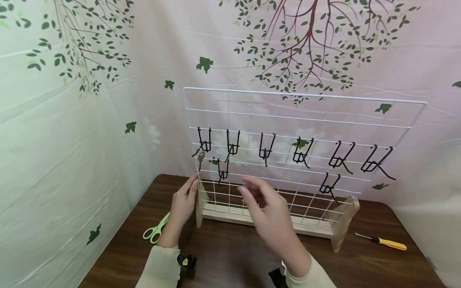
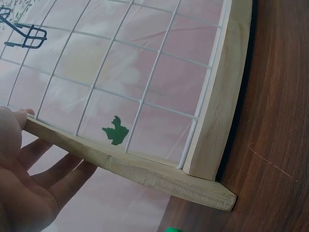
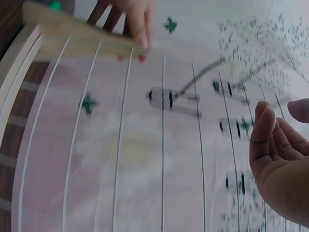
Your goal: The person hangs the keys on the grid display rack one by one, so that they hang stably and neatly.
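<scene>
Both hands face the wire rack [image 1: 299, 118]: its centre sits near two o'clock from the left hand [image 1: 184, 200] and one o'clock from the right hand [image 1: 270, 212]. Its long axis runs from nine toward three, right end dipping slightly. Nearer is the left hand, gripping the wooden end [image 2: 140, 169]; the right, loosely curved, holds nothing and looks apart from the rack. One low black hook [image 1: 223, 174] sits at ten o'clock from the right hand.

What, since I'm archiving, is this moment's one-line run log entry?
left hand: holds wooden side support; right hand: holds nothing, before white grid; black hooks: on grid; scissors, screwdriver: on table
</scene>
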Available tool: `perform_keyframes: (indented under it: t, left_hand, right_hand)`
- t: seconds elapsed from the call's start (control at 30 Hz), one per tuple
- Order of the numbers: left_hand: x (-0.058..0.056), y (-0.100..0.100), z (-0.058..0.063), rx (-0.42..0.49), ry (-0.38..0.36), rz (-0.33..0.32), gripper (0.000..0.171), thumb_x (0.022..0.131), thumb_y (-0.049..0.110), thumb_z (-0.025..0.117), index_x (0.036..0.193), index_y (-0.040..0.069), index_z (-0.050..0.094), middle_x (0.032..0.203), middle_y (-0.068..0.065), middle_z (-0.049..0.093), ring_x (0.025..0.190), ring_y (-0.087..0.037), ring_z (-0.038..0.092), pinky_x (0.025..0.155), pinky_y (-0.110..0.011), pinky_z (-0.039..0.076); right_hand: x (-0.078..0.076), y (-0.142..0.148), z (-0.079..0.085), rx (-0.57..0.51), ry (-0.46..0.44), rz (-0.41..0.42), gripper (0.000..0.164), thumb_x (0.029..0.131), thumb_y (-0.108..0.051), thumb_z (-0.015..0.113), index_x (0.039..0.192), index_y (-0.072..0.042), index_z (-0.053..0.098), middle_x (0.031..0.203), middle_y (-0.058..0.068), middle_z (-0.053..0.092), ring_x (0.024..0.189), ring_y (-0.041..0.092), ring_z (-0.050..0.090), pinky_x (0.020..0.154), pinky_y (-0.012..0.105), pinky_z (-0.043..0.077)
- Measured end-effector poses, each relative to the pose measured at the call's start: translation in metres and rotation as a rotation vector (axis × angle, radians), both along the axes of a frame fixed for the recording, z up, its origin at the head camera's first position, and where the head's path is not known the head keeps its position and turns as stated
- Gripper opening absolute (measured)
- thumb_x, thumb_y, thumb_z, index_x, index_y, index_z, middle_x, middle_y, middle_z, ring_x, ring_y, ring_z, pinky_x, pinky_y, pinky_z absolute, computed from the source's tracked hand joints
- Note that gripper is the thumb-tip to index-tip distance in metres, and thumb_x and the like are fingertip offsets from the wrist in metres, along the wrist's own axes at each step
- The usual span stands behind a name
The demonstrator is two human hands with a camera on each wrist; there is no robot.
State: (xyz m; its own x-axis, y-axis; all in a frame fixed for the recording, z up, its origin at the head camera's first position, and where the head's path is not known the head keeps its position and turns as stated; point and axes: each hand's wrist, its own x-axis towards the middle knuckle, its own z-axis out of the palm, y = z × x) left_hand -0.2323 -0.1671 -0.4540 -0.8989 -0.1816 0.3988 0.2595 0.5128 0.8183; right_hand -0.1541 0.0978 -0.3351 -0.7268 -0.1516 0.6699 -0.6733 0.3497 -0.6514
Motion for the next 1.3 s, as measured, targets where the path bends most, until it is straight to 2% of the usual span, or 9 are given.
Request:
perform_keyframes:
  t: [0.07,0.17,0.43,0.67,0.77,0.93,1.03,1.13,1.3]
  left_hand:
    - [0.0,-0.001,0.001,0.004,-0.005,-0.004,0.04,0.114,0.036,0.052,0.151,0.024,0.063,0.155,-0.009,0.063,0.144,-0.034,0.06,0.116,-0.061,0.049]
    - [-0.001,-0.003,0.002,0.006,-0.023,0.003,0.041,0.114,0.038,0.052,0.151,0.026,0.063,0.155,-0.007,0.062,0.146,-0.033,0.059,0.118,-0.06,0.049]
    - [0.002,-0.006,0.002,0.002,-0.024,0.025,0.04,0.115,0.037,0.051,0.151,0.026,0.063,0.155,-0.011,0.062,0.145,-0.037,0.058,0.117,-0.063,0.048]
    - [0.0,-0.005,0.003,0.012,-0.029,0.012,0.041,0.114,0.039,0.05,0.152,0.027,0.062,0.156,-0.011,0.061,0.146,-0.037,0.057,0.118,-0.064,0.047]
    - [-0.001,-0.004,0.004,0.01,-0.027,0.011,0.041,0.114,0.039,0.051,0.152,0.027,0.062,0.155,-0.011,0.062,0.146,-0.037,0.057,0.118,-0.064,0.046]
    - [-0.001,-0.001,0.003,0.002,-0.025,0.02,0.04,0.115,0.037,0.051,0.151,0.026,0.063,0.155,-0.012,0.062,0.146,-0.038,0.058,0.118,-0.065,0.046]
    - [-0.001,0.0,0.002,0.001,-0.023,0.026,0.04,0.115,0.037,0.051,0.151,0.026,0.063,0.154,-0.012,0.062,0.145,-0.038,0.058,0.117,-0.066,0.047]
    - [-0.001,0.001,0.001,0.003,-0.021,0.026,0.039,0.114,0.037,0.051,0.151,0.027,0.064,0.154,-0.012,0.063,0.145,-0.038,0.059,0.116,-0.066,0.047]
    - [-0.001,0.004,0.001,0.008,-0.033,0.012,0.04,0.114,0.037,0.052,0.151,0.027,0.063,0.154,-0.012,0.062,0.145,-0.038,0.058,0.117,-0.065,0.047]
  right_hand:
    - [0.005,0.016,-0.005,0.014,0.025,-0.046,0.026,0.102,-0.008,0.072,0.127,-0.013,0.072,0.098,-0.001,0.077,0.08,0.005,0.068,0.069,0.019,0.058]
    - [0.011,0.038,-0.013,0.039,0.006,-0.124,0.027,0.101,-0.006,0.073,0.127,-0.014,0.072,0.098,-0.001,0.078,0.079,0.004,0.069,0.069,0.016,0.056]
    - [0.019,0.085,-0.051,0.079,-0.163,-0.273,0.03,0.101,-0.007,0.073,0.131,-0.013,0.07,0.097,-0.003,0.076,0.074,-0.003,0.064,0.063,0.014,0.051]
    - [0.018,0.117,-0.09,0.202,-0.308,-0.381,0.03,0.101,-0.013,0.076,0.13,-0.009,0.07,0.099,0.0,0.077,0.076,-0.01,0.061,0.065,0.019,0.053]
    - [0.017,0.13,-0.104,0.295,-0.396,-0.41,0.03,0.1,-0.019,0.078,0.126,-0.006,0.071,0.095,-0.002,0.077,0.076,-0.01,0.06,0.068,0.021,0.054]
    - [0.014,0.149,-0.125,0.481,-0.608,-0.443,0.03,0.098,-0.028,0.079,0.113,-0.003,0.071,0.091,-0.002,0.072,0.076,0.006,0.061,0.073,0.033,0.053]
    - [0.011,0.157,-0.137,0.58,-0.709,-0.444,0.03,0.097,-0.034,0.079,0.102,-0.006,0.07,0.089,-0.001,0.071,0.077,0.013,0.062,0.072,0.041,0.053]
    - [0.009,0.163,-0.148,0.647,-0.756,-0.437,0.034,0.095,-0.043,0.08,0.095,-0.01,0.07,0.087,-0.003,0.07,0.076,0.015,0.061,0.067,0.044,0.051]
    - [0.009,0.165,-0.159,0.687,-0.798,-0.432,0.037,0.093,-0.05,0.078,0.087,-0.015,0.068,0.082,-0.005,0.068,0.072,0.015,0.058,0.062,0.039,0.046]
